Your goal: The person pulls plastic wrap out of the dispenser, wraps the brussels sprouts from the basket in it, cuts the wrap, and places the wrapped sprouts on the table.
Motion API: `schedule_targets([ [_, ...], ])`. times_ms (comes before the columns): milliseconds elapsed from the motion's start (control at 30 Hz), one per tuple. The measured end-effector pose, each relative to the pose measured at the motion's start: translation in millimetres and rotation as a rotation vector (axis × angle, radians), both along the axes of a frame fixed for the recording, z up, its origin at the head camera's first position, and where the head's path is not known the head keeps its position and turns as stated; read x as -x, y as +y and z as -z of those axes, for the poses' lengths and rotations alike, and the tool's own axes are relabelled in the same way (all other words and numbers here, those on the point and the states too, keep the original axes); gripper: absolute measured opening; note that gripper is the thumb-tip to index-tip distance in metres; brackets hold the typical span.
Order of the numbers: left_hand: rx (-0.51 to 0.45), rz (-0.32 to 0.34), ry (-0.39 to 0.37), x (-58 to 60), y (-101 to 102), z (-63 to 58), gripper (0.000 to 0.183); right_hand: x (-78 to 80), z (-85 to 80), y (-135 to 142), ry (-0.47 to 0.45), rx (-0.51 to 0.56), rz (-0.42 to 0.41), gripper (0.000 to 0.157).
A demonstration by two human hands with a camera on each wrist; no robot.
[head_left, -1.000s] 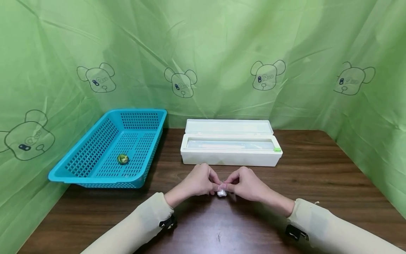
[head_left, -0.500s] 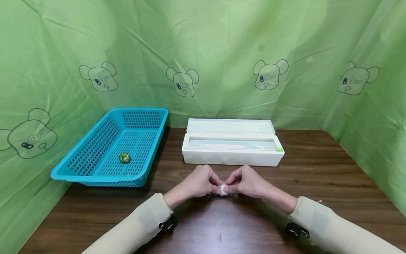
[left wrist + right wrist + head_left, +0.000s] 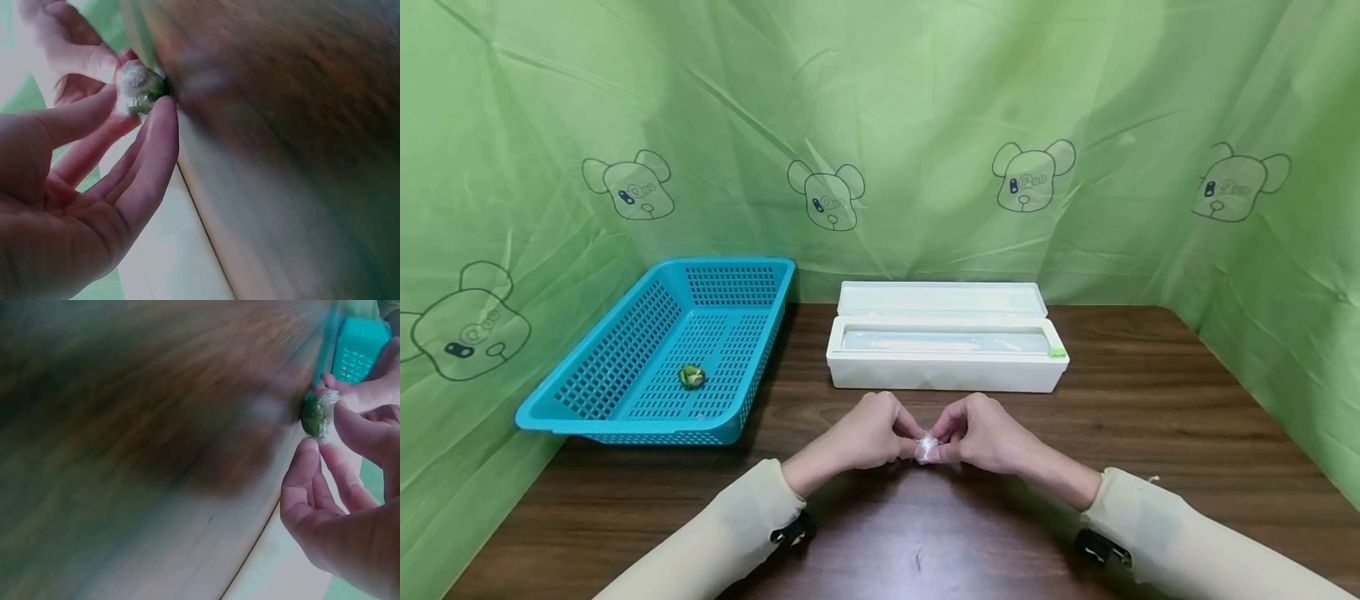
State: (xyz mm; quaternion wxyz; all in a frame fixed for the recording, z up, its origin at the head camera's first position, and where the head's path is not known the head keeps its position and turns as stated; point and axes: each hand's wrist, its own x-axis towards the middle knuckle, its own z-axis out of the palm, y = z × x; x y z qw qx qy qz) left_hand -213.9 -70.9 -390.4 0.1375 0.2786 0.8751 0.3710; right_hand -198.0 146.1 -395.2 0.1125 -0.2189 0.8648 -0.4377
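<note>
Between both hands, just above or on the table, is a small round green vegetable that looks like a Brussels sprout [image 3: 145, 94], wrapped in crinkled clear cling film [image 3: 927, 446]. The left hand [image 3: 868, 432] pinches it from the left with thumb and fingers. From the right, thumb and fingertips of the right hand [image 3: 992, 435] pinch the same bundle. Green leaf shows through the film [image 3: 329, 403] in both wrist views; the head view shows mostly shiny film. Behind the hands stands a white cling film dispenser [image 3: 943, 371], its lid raised and a roll inside.
A blue plastic basket [image 3: 756, 367] stands on the left with one small green sprout [image 3: 691, 376] in it. A green slider [image 3: 1056, 352] sits at the dispenser's right end. Green curtain [image 3: 925, 100] hangs around the brown wooden table [image 3: 1150, 417].
The fingers shift slightly around the wrapped sprout, so more shiny film shows on top between them. Both hands stay in nearly the same place; basket and dispenser are unmoved.
</note>
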Motion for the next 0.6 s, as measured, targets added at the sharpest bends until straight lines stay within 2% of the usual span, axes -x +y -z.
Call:
schedule_targets([
  [133, -0.062, -0.041, -0.124, 2.1, -2.8, 1.7, 0.008, -0.3, -1.3, -0.1, -0.032, 0.018, 0.004, 0.02],
  [300, -0.103, -0.051, -0.174, 3.4, -3.3, 3.6, 0.003, -2.1, -1.2, -0.8, -0.144, 0.087, 0.036, 0.022],
  [467, -0.029, -0.041, -0.219, 2.3, -3.1, 1.8, 0.012, -3.1, -1.4, -0.3, -0.235, 0.114, 0.03, 0.032],
  [600, 0.023, -0.011, -0.23, -0.2, -2.3, 0.4, 0.017, -3.2, -0.8, 1.9, -0.267, 0.116, -0.005, 0.03],
])
